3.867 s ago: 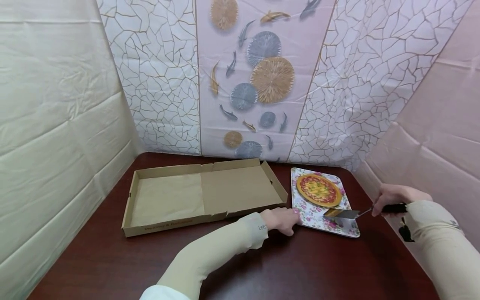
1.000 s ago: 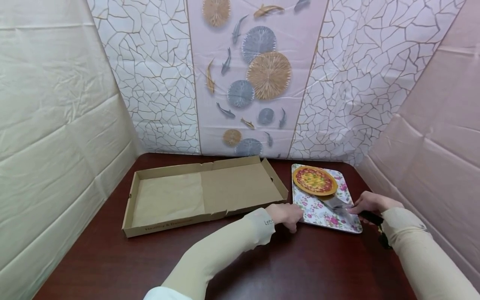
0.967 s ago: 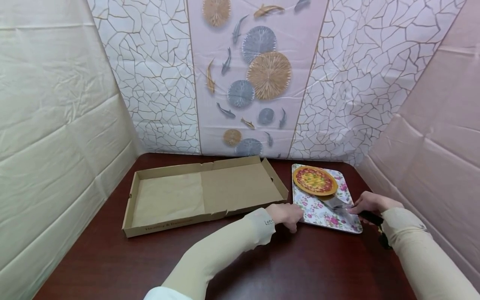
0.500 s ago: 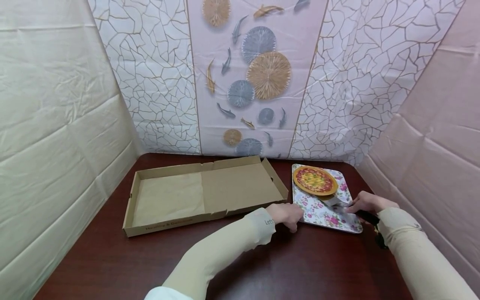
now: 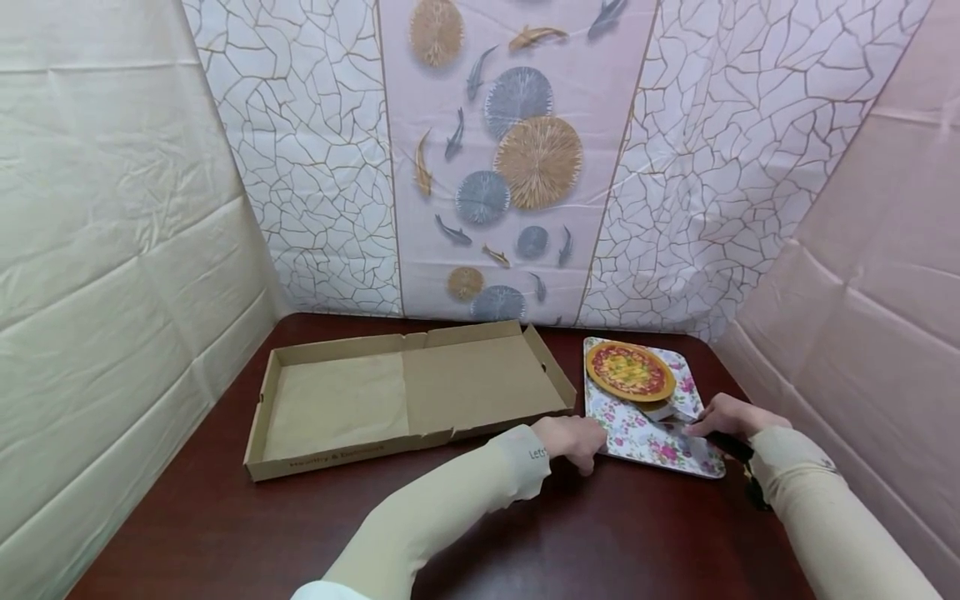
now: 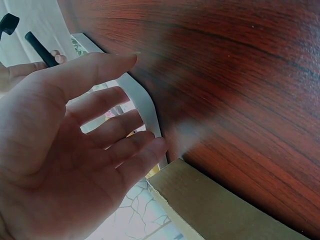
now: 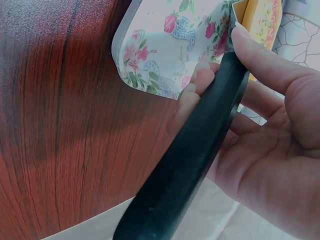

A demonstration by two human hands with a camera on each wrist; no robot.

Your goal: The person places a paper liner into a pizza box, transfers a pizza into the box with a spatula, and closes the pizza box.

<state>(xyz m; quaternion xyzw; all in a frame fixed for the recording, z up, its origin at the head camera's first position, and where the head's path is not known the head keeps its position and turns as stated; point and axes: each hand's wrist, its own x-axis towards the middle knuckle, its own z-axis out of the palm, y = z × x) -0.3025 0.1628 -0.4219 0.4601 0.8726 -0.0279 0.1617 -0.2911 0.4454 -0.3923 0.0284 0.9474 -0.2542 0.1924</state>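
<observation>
1. Right hand (image 5: 731, 417): gripping a spatula (image 7: 187, 150) by its black handle, thumb along the top near the blade end, other fingers curled beneath.
2. Spatula blade (image 5: 657, 409): metal, low over the tray; its front end goes out of sight under the near edge of the pizza.
3. Pizza (image 5: 630, 372): round, yellow crust, red and yellow topping with green bits. Located on the far part of the tray, toward its left side, topping up.
4. Tray (image 5: 637, 439): white with pink flowers and green leaves, rounded corners, lying on the right part of the surface (image 5: 615, 542), which is dark red-brown with wood grain.
5. Left hand (image 5: 572, 440): at the tray's near left corner. Fingers loosely extended toward the rim, thumb apart from them, nothing gripped. Cannot tell how firmly the fingertips meet the tray.
6. Box (image 5: 487, 382): brown cardboard, laid out wide with low walls, left of the tray and near it. Lettering along the near wall.
7. Paper (image 5: 337, 404): pale sheet covering the left half of the box floor.
8. Sleeves (image 5: 450, 483): cream, on both arms.
9. Backdrop (image 5: 517, 167): cloth with fish and round motifs, cracked-line pattern either side.
</observation>
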